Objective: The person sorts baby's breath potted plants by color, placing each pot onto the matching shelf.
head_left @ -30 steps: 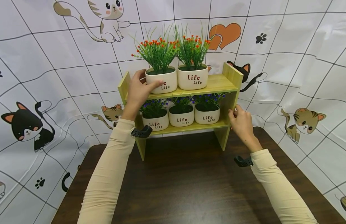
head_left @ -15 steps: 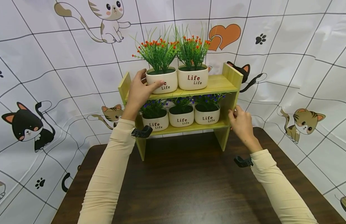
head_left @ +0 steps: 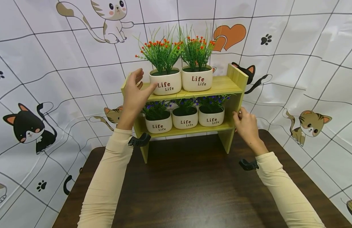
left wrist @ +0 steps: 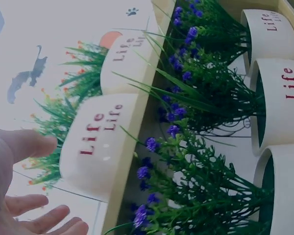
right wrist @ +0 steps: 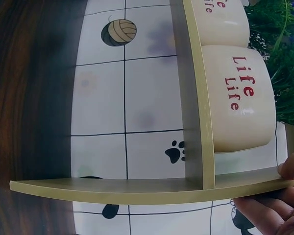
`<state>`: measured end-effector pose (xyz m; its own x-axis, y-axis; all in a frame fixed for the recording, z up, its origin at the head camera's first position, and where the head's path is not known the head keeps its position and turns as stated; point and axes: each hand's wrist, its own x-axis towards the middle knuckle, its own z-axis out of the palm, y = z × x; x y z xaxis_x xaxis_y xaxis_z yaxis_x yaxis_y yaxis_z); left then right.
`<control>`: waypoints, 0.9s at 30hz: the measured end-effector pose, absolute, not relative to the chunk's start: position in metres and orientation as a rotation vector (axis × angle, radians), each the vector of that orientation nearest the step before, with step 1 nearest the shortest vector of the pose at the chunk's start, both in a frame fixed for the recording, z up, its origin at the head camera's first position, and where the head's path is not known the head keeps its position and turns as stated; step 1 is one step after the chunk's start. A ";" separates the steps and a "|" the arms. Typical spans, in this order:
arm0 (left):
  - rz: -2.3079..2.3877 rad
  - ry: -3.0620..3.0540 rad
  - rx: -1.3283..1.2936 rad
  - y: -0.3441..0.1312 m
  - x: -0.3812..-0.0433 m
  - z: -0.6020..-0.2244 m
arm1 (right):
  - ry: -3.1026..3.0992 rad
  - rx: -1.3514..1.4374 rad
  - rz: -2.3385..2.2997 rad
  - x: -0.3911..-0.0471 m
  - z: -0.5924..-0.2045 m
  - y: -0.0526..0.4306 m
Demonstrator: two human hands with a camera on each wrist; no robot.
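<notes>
On the upper board of a two-tier wooden shelf stand two white "Life" planters with orange flowers, the left planter and the right planter. My left hand is spread just left of the left planter, thumb near its front. In the left wrist view, a gap shows between the fingers and that planter. My right hand pinches the front edge of the shelf's right side panel, with the thumb on the inner face and the fingers outside.
Three white planters with blue-purple flowers, including the middle planter, stand on the lower board. The shelf stands at the back of a dark wooden table. Behind it hangs a white gridded sheet with cartoon cats.
My left hand has let go of the left orange-flowered planter and moved slightly left, its fingers opening. The planter stays in place. My right hand keeps its hold on the side panel.
</notes>
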<state>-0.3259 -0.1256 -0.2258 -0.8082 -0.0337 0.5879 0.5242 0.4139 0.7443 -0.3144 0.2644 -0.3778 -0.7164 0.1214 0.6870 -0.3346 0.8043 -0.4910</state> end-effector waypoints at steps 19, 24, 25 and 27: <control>-1.375 -2.037 -0.581 -0.140 -0.254 -0.275 | -2.319 0.133 0.893 -0.310 -0.374 0.266; -1.373 -2.065 -0.595 -0.137 -0.249 -0.304 | -2.360 0.133 0.874 -0.306 -0.374 0.267; -1.375 -2.070 -0.597 -0.136 -0.248 -0.310 | -2.379 0.129 0.863 -0.305 -0.375 0.267; -1.378 -2.088 -0.599 -0.133 -0.248 -0.322 | -2.421 0.128 0.841 -0.301 -0.378 0.268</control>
<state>-0.2483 -0.1333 -0.3224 -0.7423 0.0594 0.6674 0.6370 0.3715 0.6754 -0.3011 0.2682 -0.3779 -0.8345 0.0915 0.5433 -0.2648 0.7981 -0.5412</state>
